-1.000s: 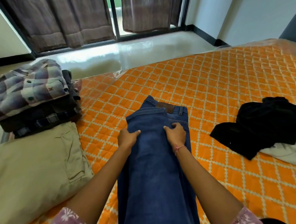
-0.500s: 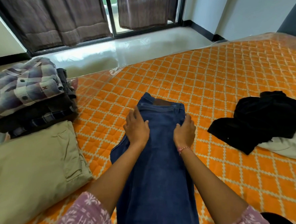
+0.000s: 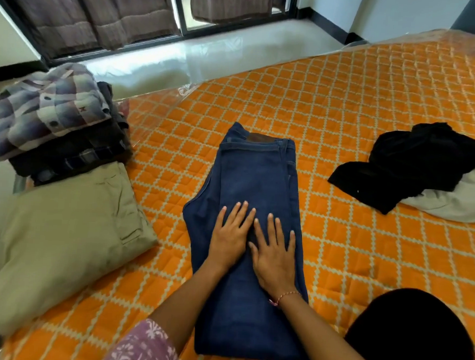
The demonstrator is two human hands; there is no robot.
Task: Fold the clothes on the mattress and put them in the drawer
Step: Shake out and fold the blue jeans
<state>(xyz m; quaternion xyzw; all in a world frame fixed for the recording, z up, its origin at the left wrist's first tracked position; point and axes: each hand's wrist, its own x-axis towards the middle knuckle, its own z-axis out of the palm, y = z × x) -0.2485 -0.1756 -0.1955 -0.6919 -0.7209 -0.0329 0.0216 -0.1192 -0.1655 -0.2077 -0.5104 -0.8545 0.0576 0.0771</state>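
Blue jeans (image 3: 254,169) lie folded lengthwise on the orange quilted mattress (image 3: 358,109), waistband pointing away from me. My left hand (image 3: 232,234) and my right hand (image 3: 274,250) press flat on the thigh area, side by side, with fingers straight and spread. A crumpled black garment (image 3: 413,164) lies to the right on top of a white one (image 3: 455,199). At the left sits a stack of folded clothes (image 3: 67,149) topped by a plaid shirt (image 3: 47,109). No drawer is in view.
A beige pillow (image 3: 57,239) lies at the left edge below the stack. Beyond the mattress are a glossy floor (image 3: 210,51) and a curtained glass door (image 3: 129,11). My dark-clothed knee (image 3: 412,337) is at the bottom right.
Both hands have slid down the jeans from near the waistband toward me and now lie flat with straight fingers. The jeans look smoother and more squarely laid.
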